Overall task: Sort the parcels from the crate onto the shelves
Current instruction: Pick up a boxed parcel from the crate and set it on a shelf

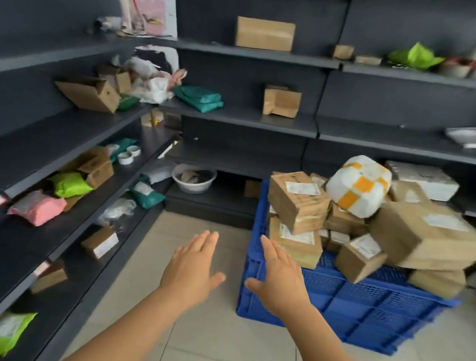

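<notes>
A blue plastic crate [344,301] stands on the floor at the right, heaped with several brown cardboard parcels [297,201] and a white bundle taped in orange [359,184]. My left hand [192,264] is stretched out flat over the floor, left of the crate, holding nothing. My right hand [279,275] is also flat with straight fingers, in front of the crate's near left corner, its fingertips close to a low brown parcel [298,243]. Neither hand touches a parcel.
Dark shelves run along the left wall [56,134] and the back wall [247,118], carrying boxes, green, pink and teal mailer bags, a white bowl [193,179] and white packets [475,139]. Pale tiled floor [211,342] lies between shelves and crate.
</notes>
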### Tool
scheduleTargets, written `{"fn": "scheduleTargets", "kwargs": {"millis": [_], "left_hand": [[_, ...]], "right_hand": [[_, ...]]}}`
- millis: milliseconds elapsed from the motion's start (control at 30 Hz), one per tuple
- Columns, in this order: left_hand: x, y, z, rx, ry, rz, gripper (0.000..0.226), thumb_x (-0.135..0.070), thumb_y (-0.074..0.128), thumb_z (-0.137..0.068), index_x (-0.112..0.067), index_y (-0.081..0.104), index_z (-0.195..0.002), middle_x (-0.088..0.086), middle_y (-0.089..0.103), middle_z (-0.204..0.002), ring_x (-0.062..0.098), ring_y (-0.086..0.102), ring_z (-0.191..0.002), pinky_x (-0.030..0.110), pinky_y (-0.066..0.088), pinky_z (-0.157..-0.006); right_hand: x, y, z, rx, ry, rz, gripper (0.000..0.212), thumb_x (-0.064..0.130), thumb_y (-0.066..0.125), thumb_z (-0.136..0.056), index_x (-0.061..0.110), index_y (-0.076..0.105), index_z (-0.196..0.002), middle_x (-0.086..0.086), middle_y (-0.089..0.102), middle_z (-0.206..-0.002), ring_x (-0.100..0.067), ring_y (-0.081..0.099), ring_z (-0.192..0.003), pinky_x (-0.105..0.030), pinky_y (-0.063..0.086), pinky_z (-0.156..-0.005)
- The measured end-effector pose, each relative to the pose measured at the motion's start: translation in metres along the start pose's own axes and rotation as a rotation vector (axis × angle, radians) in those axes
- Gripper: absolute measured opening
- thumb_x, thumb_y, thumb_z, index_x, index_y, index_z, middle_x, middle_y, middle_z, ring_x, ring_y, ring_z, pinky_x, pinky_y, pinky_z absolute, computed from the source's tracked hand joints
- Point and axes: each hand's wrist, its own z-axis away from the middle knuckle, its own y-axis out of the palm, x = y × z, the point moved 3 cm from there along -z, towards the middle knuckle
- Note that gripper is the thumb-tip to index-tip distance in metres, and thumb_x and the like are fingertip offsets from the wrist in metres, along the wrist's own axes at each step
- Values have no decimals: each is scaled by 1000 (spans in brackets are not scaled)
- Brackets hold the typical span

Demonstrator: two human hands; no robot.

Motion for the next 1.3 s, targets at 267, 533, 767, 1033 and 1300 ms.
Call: {"fn": "scheduleTargets", "kwargs": {"millis": [267,533,767,1033,1300], "left_hand": [[-48,-1,-116,27,112,28,81,-43,54,-94,-25,2,-154,-5,2,-162,17,6,-149,36,12,-119],[-94,30,-213,108,156,58,82,-44,54,-94,-22,3,-155,-3,6,-162,17,8,-148,35,15,-120],[-129,75,-293,159,24,154,84,-44,56,-93,-20,4,-155,-3,8,-162,17,13,-147,37,20,-119],[-164,134,-370,198,-207,343,91,-41,59,-91,-24,-5,-154,-3,19,-159,20,30,-141,39,34,-112],[-169,182,-403,234,-425,554,91,-40,69,-77,-39,10,-147,-9,54,-130,13,56,-112,36,52,-91]], "right_hand": [[-52,-46,-82,-87,124,-6,91,40,66,-87,27,6,-154,6,12,-160,-18,13,-147,-39,18,-118],[-120,-69,-154,-117,221,-44,92,43,67,-85,24,8,-153,4,14,-160,-18,17,-146,-39,22,-118],[-197,-78,-239,-45,252,-136,95,43,67,-85,22,6,-154,0,17,-159,-19,20,-145,-39,24,-117],[-272,-72,-331,52,262,-180,100,42,69,-81,20,5,-153,-3,15,-158,-23,15,-146,-43,21,-118],[-314,-49,-376,155,264,-284,105,37,78,-73,33,6,-150,-5,11,-157,-28,15,-143,-45,25,-115]]}}
